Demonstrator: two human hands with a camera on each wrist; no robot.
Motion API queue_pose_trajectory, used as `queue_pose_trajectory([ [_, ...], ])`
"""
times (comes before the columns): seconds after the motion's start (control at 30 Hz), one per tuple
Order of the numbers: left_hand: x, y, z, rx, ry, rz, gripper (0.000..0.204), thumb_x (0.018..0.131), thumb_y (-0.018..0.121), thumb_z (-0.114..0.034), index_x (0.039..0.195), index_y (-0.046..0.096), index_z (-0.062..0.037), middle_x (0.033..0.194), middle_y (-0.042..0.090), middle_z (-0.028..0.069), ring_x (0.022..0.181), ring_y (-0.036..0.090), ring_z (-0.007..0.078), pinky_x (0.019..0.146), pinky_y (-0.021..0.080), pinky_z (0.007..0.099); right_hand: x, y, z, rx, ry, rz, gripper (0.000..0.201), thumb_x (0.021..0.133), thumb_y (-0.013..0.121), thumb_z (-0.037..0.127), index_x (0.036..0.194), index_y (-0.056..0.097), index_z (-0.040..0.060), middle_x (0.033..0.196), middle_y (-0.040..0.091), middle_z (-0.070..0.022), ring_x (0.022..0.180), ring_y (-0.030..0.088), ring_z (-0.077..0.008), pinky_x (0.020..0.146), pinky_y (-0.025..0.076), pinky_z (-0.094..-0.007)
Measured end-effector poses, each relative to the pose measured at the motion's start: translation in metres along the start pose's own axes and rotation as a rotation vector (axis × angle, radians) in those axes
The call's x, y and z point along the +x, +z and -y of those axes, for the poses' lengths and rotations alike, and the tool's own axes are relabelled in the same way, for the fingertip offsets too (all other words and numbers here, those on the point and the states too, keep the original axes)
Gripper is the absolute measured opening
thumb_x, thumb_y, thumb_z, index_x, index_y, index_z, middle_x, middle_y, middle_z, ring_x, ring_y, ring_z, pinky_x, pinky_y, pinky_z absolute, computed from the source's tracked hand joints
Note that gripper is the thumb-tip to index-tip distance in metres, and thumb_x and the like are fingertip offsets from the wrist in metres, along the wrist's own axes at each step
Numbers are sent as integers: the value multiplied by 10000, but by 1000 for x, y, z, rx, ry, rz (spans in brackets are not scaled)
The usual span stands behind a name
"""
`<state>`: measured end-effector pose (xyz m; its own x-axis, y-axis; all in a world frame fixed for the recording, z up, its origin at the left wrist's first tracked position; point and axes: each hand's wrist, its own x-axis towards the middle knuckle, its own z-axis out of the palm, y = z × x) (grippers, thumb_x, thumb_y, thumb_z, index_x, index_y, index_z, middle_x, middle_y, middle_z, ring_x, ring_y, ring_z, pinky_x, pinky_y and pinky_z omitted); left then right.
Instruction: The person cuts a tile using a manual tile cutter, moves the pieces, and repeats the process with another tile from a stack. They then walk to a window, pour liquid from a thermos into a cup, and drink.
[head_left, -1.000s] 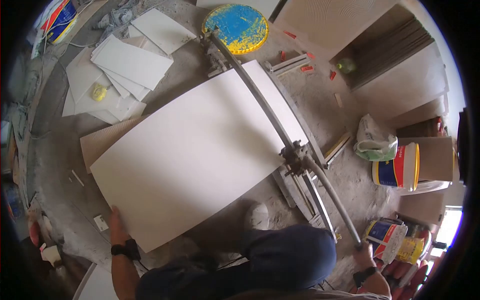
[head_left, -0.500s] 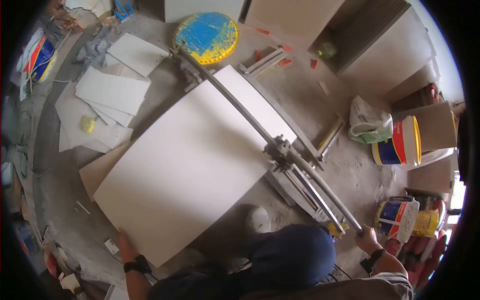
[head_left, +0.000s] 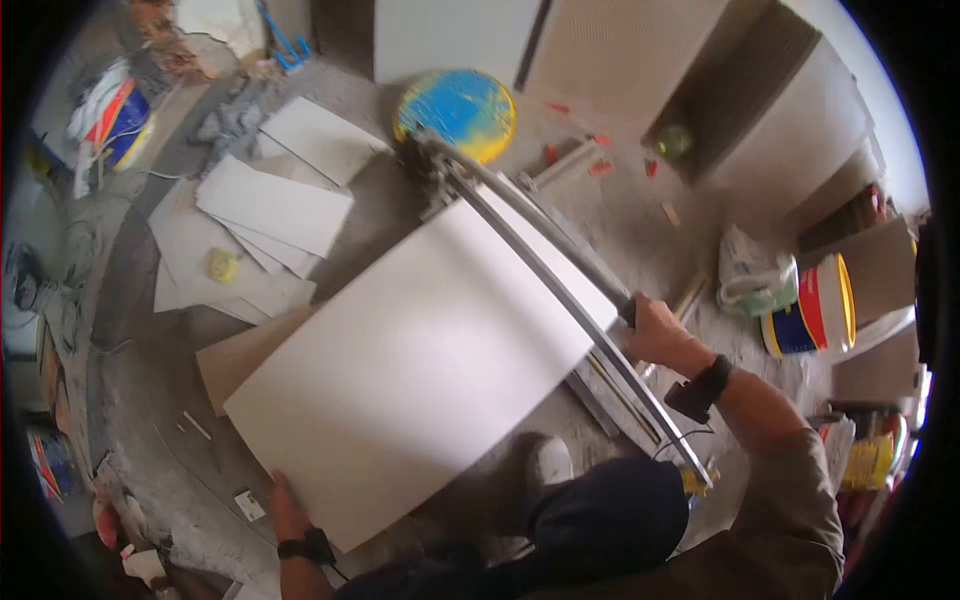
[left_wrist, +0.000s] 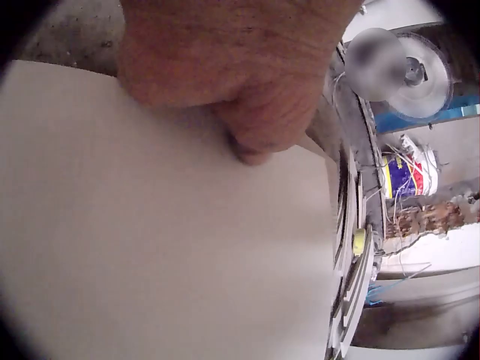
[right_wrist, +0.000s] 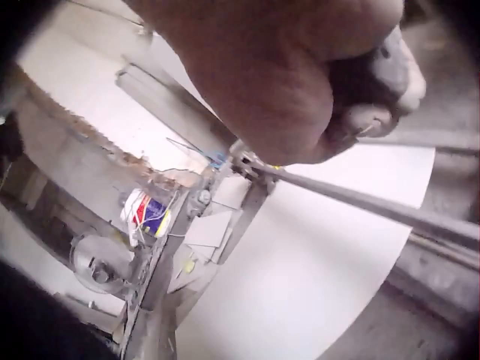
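A large white tile (head_left: 400, 370) lies on a manual tile cutter, whose metal rail (head_left: 570, 305) crosses above its right part. My right hand (head_left: 660, 335) grips the end of the cutter's long handle (head_left: 560, 235), fingers curled round it; the handle slants to the carriage (head_left: 430, 175) at the far end of the rail. At the tile's near left corner, my left hand (head_left: 290, 510) holds the edge. The left wrist view shows a fingertip (left_wrist: 256, 157) on the tile's face, and the other fingers are hidden.
Cut tile pieces (head_left: 275, 205) are heaped at the left with a yellow lump (head_left: 223, 265) on them. A blue-and-yellow lid (head_left: 455, 112) lies beyond the cutter. Buckets (head_left: 815, 310) and a plastic bag (head_left: 755, 275) stand at right; large tiles (head_left: 790, 140) lean behind.
My right hand has gone forward and left with the handle, and the carriage has slid from the near part of the rail to its far end. My left hand stays at the tile corner.
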<state>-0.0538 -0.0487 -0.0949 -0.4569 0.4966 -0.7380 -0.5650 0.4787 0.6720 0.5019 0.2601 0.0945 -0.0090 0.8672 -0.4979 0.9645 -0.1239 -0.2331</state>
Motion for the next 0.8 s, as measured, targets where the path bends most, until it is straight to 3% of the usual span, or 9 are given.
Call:
queue_pose_trajectory([
  [0.1,-5,-8,16,-6,26,-17,626,990,426,-509,1344,451,7,1319,525,151,1176,532,296,1011,431,429,5,-5,6,-92,-103,-113,416,788,632,196,1074,513,-81,873,627,-311,877,639,-431,743,505,-461],
  [0.2,14,-23,11,-32,-21,58,625,996,417,-498,1326,463,31,1303,537,162,1159,548,296,993,447,424,-14,-30,15,-78,-119,-72,417,797,643,234,1060,518,-65,874,634,-295,882,639,-419,756,503,-468],
  [0.27,37,-42,33,-41,6,33,622,999,415,-490,1309,474,45,1287,548,167,1145,560,295,980,460,423,-18,-35,6,-98,-176,-106,416,800,649,248,1055,522,-54,876,641,-280,885,641,-410,766,503,-471],
  [0.37,29,-31,25,-100,-12,48,610,1004,413,-477,1300,478,52,1282,549,165,1143,563,293,975,466,425,-20,-2,-9,-89,-11,-93,397,801,646,245,1050,524,-38,893,644,-271,900,634,-421,780,499,-473],
  [0.43,15,-18,15,-39,-19,8,605,1007,411,-472,1305,472,50,1276,551,162,1144,562,291,983,461,429,-16,28,-32,-50,-48,-120,384,799,640,234,1059,525,-23,908,640,-275,902,621,-442,780,496,-472],
  [0.57,20,-20,18,-67,5,59,612,1008,406,-473,1326,448,48,1287,543,159,1158,554,294,995,453,433,-22,19,-22,-48,-41,-159,368,786,652,238,1045,541,1,918,643,-261,905,615,-439,769,492,-471],
  [0.67,10,-17,8,-57,-51,101,643,1001,395,-504,1408,375,-7,1397,455,153,1250,471,330,1049,395,468,-14,12,-18,-6,-102,-164,343,775,663,243,1004,559,9,903,651,-231,886,623,-419,748,492,-463],
  [0.8,22,-33,19,-37,-57,71,650,996,398,-513,1411,372,-14,1399,453,152,1254,470,331,1049,396,476,-6,9,-7,-6,-149,-200,353,791,657,249,1019,554,0,863,645,-236,844,625,-424,725,494,-464],
])
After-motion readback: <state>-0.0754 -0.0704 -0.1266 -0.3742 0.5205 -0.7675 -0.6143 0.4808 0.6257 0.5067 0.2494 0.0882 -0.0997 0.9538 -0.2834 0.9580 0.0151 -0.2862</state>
